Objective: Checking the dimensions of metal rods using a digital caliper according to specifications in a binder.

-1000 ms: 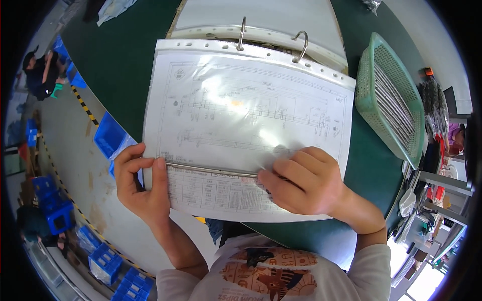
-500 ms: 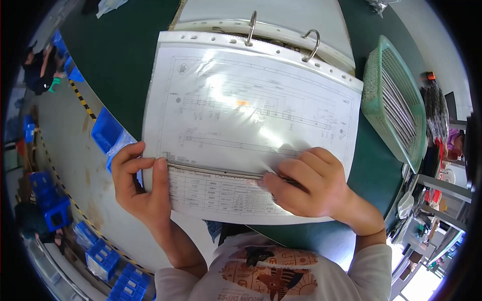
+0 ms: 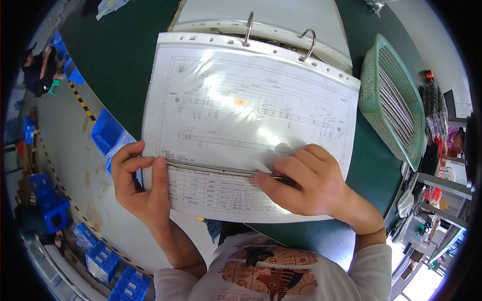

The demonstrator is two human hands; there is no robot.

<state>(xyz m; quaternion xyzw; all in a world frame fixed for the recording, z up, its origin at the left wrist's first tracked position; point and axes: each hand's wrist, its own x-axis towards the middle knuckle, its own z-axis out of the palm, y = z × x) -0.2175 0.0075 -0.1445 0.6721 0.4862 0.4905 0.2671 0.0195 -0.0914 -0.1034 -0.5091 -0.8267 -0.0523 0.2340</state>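
A thin metal rod lies across a technical drawing in a clear plastic sleeve. Its left end is pinched between thumb and fingers of my left hand, at the sheet's left edge. Further right, my right hand grips the rod between thumb and curled fingers, which hide its right end. The sleeve hangs on the metal rings of an open ring binder. Glare covers part of the drawing.
A green plastic basket holding several metal rods stands on the dark green table at the right. Blue bins stand beyond the table's left edge. Another person is at the far left.
My right hand has slid slightly left along the rod, and its thumb tip sits nearer the rod's middle. My left hand keeps its pinch. The binder sheet has shifted very slightly.
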